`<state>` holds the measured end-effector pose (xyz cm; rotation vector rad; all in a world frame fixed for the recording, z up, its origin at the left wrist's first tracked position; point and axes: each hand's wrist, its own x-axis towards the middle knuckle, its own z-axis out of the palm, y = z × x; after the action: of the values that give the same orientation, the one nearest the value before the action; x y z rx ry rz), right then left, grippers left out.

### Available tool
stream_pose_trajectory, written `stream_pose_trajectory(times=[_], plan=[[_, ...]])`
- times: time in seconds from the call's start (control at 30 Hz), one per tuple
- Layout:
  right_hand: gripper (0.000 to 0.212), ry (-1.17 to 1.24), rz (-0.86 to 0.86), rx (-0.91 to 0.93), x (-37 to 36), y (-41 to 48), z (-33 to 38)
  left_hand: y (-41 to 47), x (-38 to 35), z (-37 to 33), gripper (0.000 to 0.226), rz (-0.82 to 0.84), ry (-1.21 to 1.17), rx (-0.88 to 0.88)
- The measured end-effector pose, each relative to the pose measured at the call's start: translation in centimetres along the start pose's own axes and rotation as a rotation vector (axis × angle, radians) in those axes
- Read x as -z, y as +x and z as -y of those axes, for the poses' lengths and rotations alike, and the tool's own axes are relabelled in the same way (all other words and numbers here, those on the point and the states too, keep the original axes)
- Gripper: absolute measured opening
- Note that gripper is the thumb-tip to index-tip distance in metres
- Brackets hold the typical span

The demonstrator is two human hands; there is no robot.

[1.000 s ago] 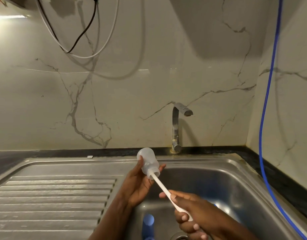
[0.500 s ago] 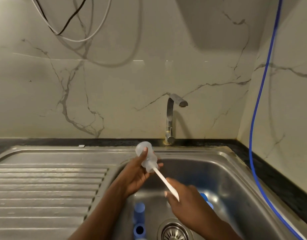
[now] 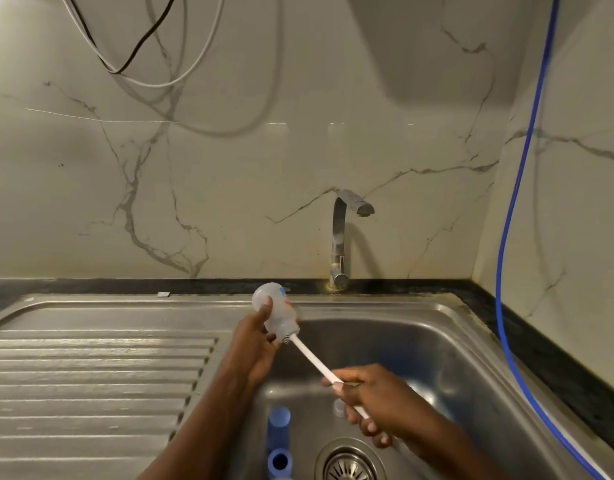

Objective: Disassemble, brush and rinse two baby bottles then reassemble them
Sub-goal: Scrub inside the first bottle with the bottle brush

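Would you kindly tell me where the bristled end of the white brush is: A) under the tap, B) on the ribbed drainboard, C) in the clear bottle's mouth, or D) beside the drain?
C: the brush, gripped by the right hand, has its bristles in the mouth of the clear bottle that the left hand holds.

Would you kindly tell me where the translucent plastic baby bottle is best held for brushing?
Grip the translucent baby bottle around its rounded body, from the left, as the left hand does: its neck points down-right, where the white brush handle enters, so that end should stay free.
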<state>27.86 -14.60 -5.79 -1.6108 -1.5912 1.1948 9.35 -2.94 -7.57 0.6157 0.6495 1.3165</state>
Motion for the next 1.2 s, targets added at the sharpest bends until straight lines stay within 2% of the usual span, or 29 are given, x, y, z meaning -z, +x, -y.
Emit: stream_pose_trajectory(times=[0.07,0.13,0.2,0.27,0.37,0.5,0.6,0.63,0.67,0.73,0.77,0.8,0.87,0.97,1.0,1.1,1.2], plan=[[0.025,0.460,0.272,-0.160,1.0,-0.7,1.0,0.2,0.7,-1.0,0.099,0.115,-0.241,0.077],[0.028,0.509,0.363,-0.161,1.5,-1.0,1.6,0.1,0.7,-1.4,0.100,0.190,-0.339,0.113],[0.027,0.282,0.267,-0.096,1.1,-0.7,1.6,0.5,0.8,-0.8,0.085,0.134,-0.228,0.133],[0.022,-0.064,0.068,0.002,0.4,0.0,0.3,0.8,1.1,0.0,0.075,0.030,-0.061,0.147],[0.006,-0.501,-0.172,0.134,0.1,0.8,-2.2,1.1,1.0,0.3,0.065,-0.016,0.014,0.162],[0.003,-0.657,-0.373,0.221,0.3,1.2,-2.3,0.7,-0.5,0.0,0.056,-0.045,0.003,0.125],[0.009,-0.718,-0.353,0.216,-0.3,0.7,-1.1,0.5,-0.8,0.3,0.047,-0.076,0.047,0.097],[0.013,-0.679,-0.287,0.197,-0.5,0.3,-0.5,0.5,-0.6,0.3,0.046,-0.080,0.024,0.091],[0.018,-0.493,-0.195,0.148,-0.4,0.1,-0.2,0.6,-0.2,0.2,0.051,-0.057,-0.023,0.089],[0.025,0.156,0.071,-0.042,0.1,-0.5,0.7,0.8,0.6,-0.5,0.074,0.077,-0.186,0.091],[0.027,0.380,0.168,-0.107,0.5,-0.7,1.1,0.9,1.0,-0.9,0.088,0.159,-0.269,0.094],[0.029,0.454,0.215,-0.118,0.8,-0.9,1.3,0.9,1.2,-1.0,0.099,0.231,-0.311,0.106],[0.028,0.320,0.143,-0.102,0.8,-0.6,1.6,0.8,1.0,-0.7,0.101,0.240,-0.218,0.127],[0.012,-0.215,-0.201,0.114,0.0,0.0,-0.1,0.9,0.8,0.6,0.069,0.071,0.090,0.141],[0.010,-0.337,-0.260,0.166,0.2,0.1,-0.8,1.1,0.9,0.8,0.064,0.043,0.123,0.139],[0.020,-0.464,-0.346,0.170,0.6,0.1,-1.2,1.2,0.6,0.4,0.055,0.044,0.012,0.174],[0.018,-0.601,-0.440,0.201,0.6,-0.1,-0.5,1.1,0.1,0.3,0.059,0.006,0.026,0.182]])
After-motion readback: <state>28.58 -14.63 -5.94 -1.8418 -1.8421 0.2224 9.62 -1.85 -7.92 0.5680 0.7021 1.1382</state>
